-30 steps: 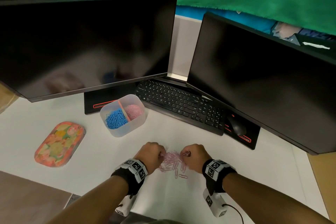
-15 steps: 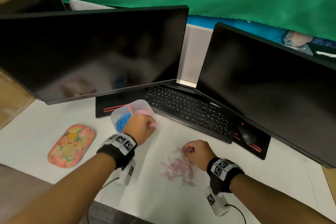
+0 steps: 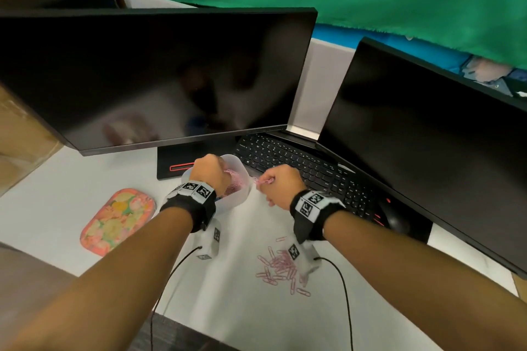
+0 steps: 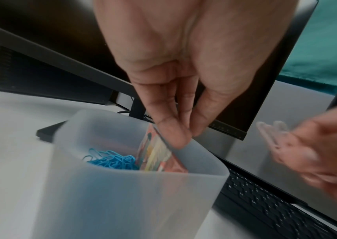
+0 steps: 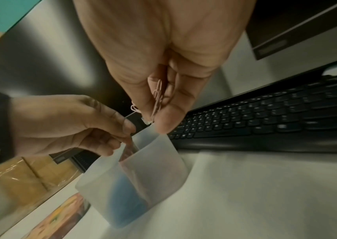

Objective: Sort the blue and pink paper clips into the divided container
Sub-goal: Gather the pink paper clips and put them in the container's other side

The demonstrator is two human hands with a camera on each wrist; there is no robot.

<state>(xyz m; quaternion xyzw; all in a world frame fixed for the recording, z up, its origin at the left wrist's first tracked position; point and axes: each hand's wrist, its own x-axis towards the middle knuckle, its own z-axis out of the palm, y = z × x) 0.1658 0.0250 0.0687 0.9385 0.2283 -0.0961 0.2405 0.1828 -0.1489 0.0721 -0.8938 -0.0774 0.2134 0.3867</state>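
The frosted divided container stands by the left monitor's base. Blue clips fill its left half and pink clips its right half, with a patterned divider between them. My left hand hangs over the pink half. Its fingertips and thumb are drawn together at the divider's top; whether clips remain between them is unclear. My right hand is just right of the container and pinches a few pink clips. A loose pile of pink clips lies on the desk near me.
A floral oval lid lies to the left. A black keyboard and mouse sit right of the container, under two dark monitors. Wrist-camera cables trail over the desk's near edge.
My left hand carried pink clips from the pile to the container and lowered into the pink half. My right hand lifted off the pile with clips and moved up beside the container.
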